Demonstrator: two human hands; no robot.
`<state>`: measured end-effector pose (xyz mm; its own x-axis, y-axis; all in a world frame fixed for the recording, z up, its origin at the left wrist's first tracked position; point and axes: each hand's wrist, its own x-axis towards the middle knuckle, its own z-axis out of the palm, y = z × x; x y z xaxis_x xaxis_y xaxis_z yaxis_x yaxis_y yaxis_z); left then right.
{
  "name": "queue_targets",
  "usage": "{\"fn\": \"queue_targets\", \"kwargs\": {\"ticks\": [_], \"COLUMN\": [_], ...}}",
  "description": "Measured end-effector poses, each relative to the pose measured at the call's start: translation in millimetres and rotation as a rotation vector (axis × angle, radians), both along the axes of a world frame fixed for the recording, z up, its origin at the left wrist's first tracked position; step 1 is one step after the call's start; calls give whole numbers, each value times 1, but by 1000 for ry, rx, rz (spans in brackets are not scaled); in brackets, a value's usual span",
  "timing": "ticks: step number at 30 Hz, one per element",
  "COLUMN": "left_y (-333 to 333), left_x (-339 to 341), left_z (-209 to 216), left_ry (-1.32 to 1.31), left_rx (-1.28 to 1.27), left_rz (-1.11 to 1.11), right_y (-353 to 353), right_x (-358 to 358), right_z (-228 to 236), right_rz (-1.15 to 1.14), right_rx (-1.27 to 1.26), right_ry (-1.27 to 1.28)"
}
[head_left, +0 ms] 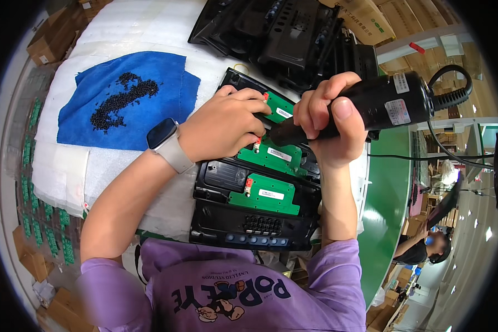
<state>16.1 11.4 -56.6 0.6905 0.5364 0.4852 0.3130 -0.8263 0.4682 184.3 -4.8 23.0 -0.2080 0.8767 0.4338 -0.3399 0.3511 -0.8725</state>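
Observation:
My right hand (335, 119) is wrapped round a black corded electric screwdriver (382, 102), which lies tilted with its nose down to the left over a green circuit board (276, 156). Beside that nose, my left hand (227, 124) rests on a black plastic housing, fingers bent and their tips close to the board's red connector (257, 145). What its fingertips pinch, if anything, is hidden. Nearer to me, another black housing (218, 176) carries a green board (265, 195) with a white label. A blue cloth (171, 69) to the left bears a heap of small black screws (119, 105).
Stacked black plastic housings (293, 39) stand at the far side. Closest to me lies a black housing with blue-grey buttons (249, 224). White foam sheeting (116, 33) covers the work surface, with a green tabletop (384, 177) at right. The screwdriver's cable (454, 99) hangs right; another person (426, 246) is beyond.

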Motion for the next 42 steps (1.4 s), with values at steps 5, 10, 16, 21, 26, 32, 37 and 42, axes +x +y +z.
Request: {"fn": "queue_targets", "kwargs": {"ticks": [5,10,16,21,26,32,37,42], "left_y": [-1,-4,10,22,24,25,27,32], "left_x": [-3,-5,-60,-103,-104,-110,-107,-83], "left_z": [6,16,57,48,44,48,64,57], "left_ry": [55,41,247,586,524,454,125,-609], "left_rx": [-11,201,218,-85,57,51,-292,-962], "left_rz": [1,99,736,760,801,884,630,220], "right_y": [-7,-10,-27,-29,-30,-31,-31,-33], "right_x": [-3,15,32,25,19,20,22,26], "right_z": [0,9,42,44,42,45,47,51], "right_rz": [21,78,34,41,-16,-62,-57,-63], "right_rx": [23,125,151,161,190,167,176,182], "right_ry": [-16,-75,55,39,-44,-45,-55,-38]}}
